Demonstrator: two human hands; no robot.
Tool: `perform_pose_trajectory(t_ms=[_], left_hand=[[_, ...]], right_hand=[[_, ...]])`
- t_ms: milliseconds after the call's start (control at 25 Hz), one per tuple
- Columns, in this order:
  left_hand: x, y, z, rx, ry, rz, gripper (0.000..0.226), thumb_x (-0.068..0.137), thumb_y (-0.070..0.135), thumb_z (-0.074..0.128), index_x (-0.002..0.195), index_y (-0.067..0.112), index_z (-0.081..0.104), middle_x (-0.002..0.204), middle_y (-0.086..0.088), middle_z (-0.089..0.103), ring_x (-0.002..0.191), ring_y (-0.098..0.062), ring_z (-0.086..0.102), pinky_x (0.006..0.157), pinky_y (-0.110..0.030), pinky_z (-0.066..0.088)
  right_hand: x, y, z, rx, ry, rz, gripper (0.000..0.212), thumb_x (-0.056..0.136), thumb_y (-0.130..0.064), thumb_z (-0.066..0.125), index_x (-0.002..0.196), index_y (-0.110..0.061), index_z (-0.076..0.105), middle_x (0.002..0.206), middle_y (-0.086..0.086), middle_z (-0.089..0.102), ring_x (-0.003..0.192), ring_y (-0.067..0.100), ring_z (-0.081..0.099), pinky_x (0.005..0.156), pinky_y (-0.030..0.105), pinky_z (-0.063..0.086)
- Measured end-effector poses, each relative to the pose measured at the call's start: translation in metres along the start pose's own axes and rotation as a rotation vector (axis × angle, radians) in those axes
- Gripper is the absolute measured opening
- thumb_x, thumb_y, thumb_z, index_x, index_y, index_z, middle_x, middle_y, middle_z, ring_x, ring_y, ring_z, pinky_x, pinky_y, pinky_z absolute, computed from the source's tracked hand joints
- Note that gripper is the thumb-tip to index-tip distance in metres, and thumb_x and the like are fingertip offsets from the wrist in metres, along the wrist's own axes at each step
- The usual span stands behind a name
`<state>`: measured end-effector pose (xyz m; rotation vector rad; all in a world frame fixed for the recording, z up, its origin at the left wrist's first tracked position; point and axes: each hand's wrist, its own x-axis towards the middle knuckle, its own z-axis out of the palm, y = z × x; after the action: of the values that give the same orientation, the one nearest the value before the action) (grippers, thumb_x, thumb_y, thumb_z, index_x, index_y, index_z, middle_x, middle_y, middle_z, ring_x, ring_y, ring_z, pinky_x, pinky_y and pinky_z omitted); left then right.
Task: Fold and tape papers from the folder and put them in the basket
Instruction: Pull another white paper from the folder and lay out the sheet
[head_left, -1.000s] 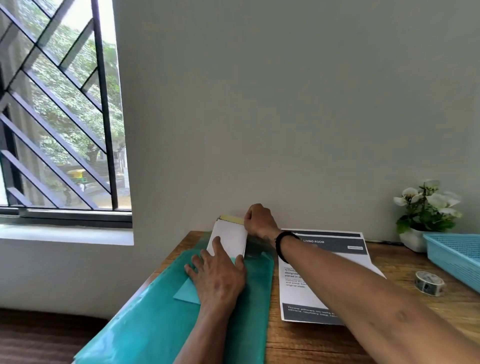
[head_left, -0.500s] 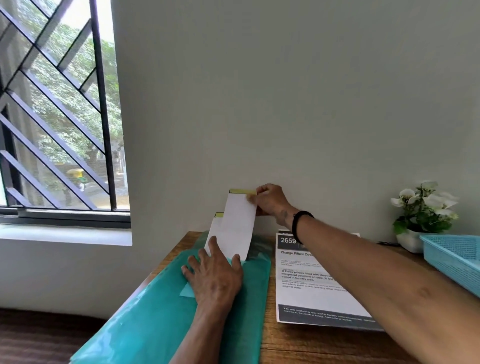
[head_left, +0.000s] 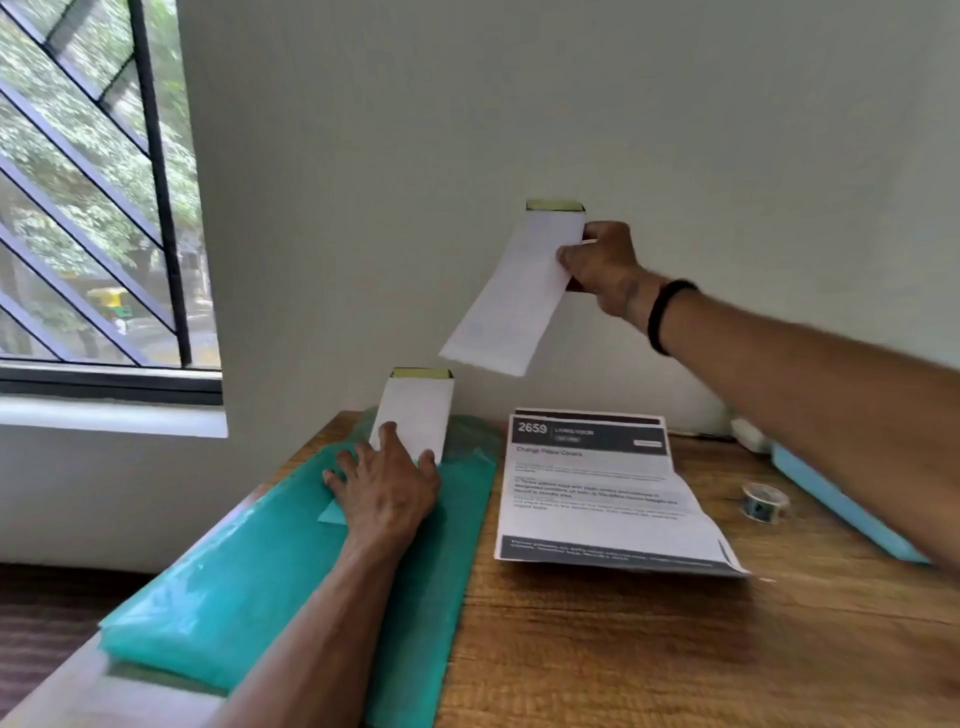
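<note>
A teal folder (head_left: 249, 577) lies along the left side of the wooden table (head_left: 675, 649). My left hand (head_left: 384, 488) presses flat on it, fingers spread, touching a white folded paper (head_left: 418, 415) that sticks out of the folder's far end. My right hand (head_left: 597, 265) pinches another long white folded paper (head_left: 514, 296) with a yellow-green top edge and holds it in the air before the wall. A roll of patterned tape (head_left: 763, 501) sits on the table at the right. The blue basket (head_left: 841, 512) shows beyond it, mostly hidden by my right arm.
A printed instruction sheet (head_left: 602, 493) lies on the table right of the folder. A grey wall stands just behind the table. A barred window (head_left: 98, 208) is at the left. The table's left edge runs under the folder.
My right hand has pulled the folded paper out of the folder and lifted it up and to the right. My left hand has stayed on the folder.
</note>
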<state>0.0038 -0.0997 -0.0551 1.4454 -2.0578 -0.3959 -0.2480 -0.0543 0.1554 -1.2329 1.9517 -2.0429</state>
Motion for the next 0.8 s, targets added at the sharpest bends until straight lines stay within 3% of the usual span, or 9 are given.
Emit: perform_pose_trajectory(t_ms=[120,200,360,480,640,720,800], left_hand=[[-0.002,0.010,-0.005,-0.052,0.150,0.153,0.054,0.098,0.049,0.056,0.145,0.023,0.050,0.144,-0.019,0.055,0.136,-0.041,0.046,0.115,-0.058,0.033],[-0.006,0.023,-0.006,-0.123,0.176,0.325,0.046,0.097,0.047,0.056,0.135,0.021,0.061,0.128,-0.016,0.068,0.119,-0.039,0.059,0.101,-0.052,0.049],[-0.031,0.048,0.000,-0.203,0.006,0.523,0.034,0.097,0.047,0.060,0.118,0.023,0.070,0.104,0.000,0.077,0.091,-0.021,0.070,0.080,-0.036,0.057],[-0.042,0.055,0.004,-0.142,-0.071,0.570,0.028,0.098,0.043,0.063,0.115,0.023,0.071,0.105,-0.001,0.076,0.083,-0.015,0.065,0.074,-0.031,0.052],[-0.045,0.057,0.006,-0.084,-0.125,0.567,0.031,0.098,0.042,0.065,0.117,0.019,0.072,0.107,-0.005,0.077,0.079,-0.014,0.064,0.067,-0.026,0.050],[-0.044,0.057,0.008,-0.075,-0.134,0.541,0.031,0.098,0.041,0.065,0.117,0.018,0.073,0.108,-0.006,0.077,0.080,-0.015,0.064,0.064,-0.021,0.046],[-0.040,0.058,0.011,-0.077,-0.127,0.507,0.031,0.099,0.041,0.064,0.116,0.018,0.075,0.111,-0.007,0.077,0.083,-0.016,0.064,0.069,-0.026,0.047]], right_hand=[[-0.017,0.002,-0.062,-0.091,-0.215,0.258,0.019,0.097,0.013,0.053,0.095,-0.004,0.064,0.094,0.014,0.065,0.079,0.024,0.066,0.062,0.037,0.060],[-0.035,0.024,-0.099,-0.210,-0.348,0.385,0.020,0.096,0.013,0.052,0.091,-0.004,0.062,0.091,0.017,0.064,0.072,0.024,0.064,0.055,0.030,0.061],[-0.092,0.051,-0.175,-0.406,-0.466,0.459,0.040,0.098,0.009,0.055,0.130,-0.014,0.059,0.111,0.015,0.067,0.086,0.023,0.066,0.057,0.028,0.061],[-0.136,0.050,-0.212,-0.486,-0.496,0.464,0.044,0.098,0.006,0.059,0.135,-0.019,0.058,0.112,0.013,0.069,0.089,0.021,0.067,0.062,0.030,0.060],[-0.181,0.055,-0.234,-0.599,-0.549,0.544,0.044,0.097,0.003,0.060,0.135,-0.019,0.059,0.114,0.010,0.069,0.102,0.024,0.068,0.088,0.043,0.060],[-0.191,0.062,-0.237,-0.635,-0.459,0.526,0.051,0.096,0.002,0.061,0.141,-0.021,0.055,0.119,0.009,0.065,0.108,0.025,0.066,0.089,0.040,0.061],[-0.195,0.067,-0.241,-0.701,-0.309,0.435,0.055,0.095,-0.003,0.061,0.145,-0.023,0.051,0.123,0.006,0.061,0.107,0.022,0.063,0.085,0.034,0.060]])
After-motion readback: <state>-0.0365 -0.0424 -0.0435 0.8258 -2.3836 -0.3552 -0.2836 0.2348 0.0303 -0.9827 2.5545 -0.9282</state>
